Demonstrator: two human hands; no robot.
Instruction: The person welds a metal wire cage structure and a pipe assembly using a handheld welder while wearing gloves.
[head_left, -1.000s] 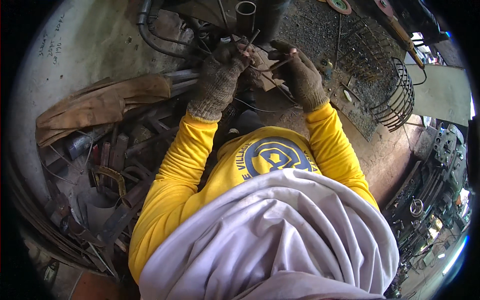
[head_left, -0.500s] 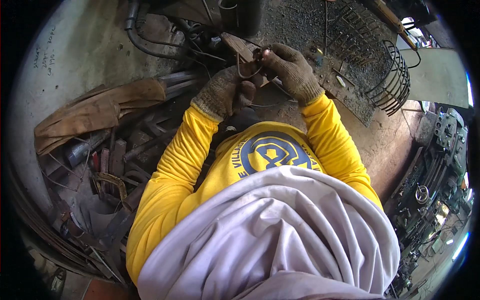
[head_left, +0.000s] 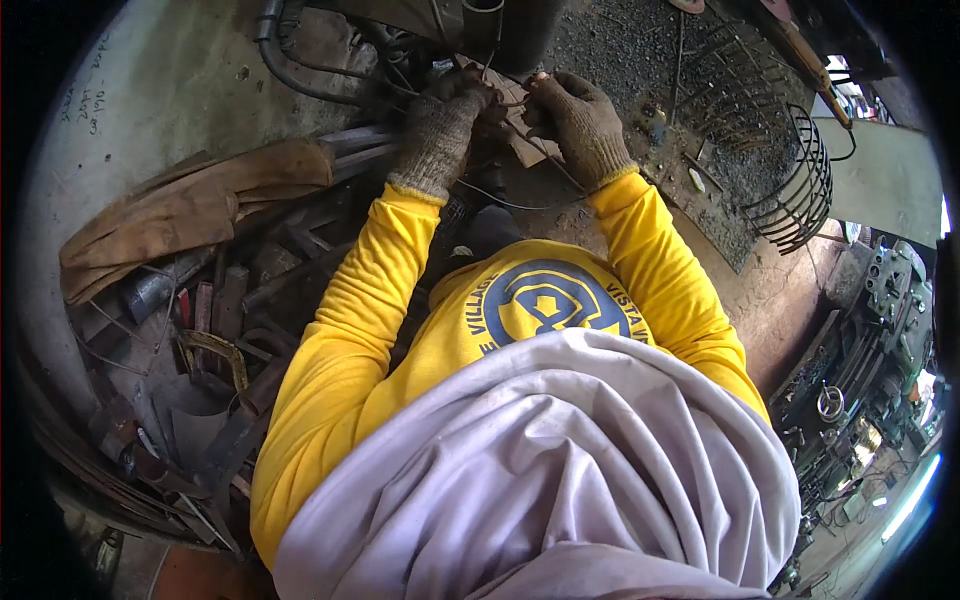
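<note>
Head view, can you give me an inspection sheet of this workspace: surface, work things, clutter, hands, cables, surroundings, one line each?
Surface: plate strewn with dark grit.
Work things: a thin, curved rod shows between the hands.
Clutter: scrap metal heaped at left, brown cloth above it; cage of curved bars at right.
Hands: left hand and right hand gloved, fingers curled by the rod; exact grip unclear.
Cables: dark hose at upper left; thin wire below the hands.
Surroundings: machine with a handwheel at far right.
</note>
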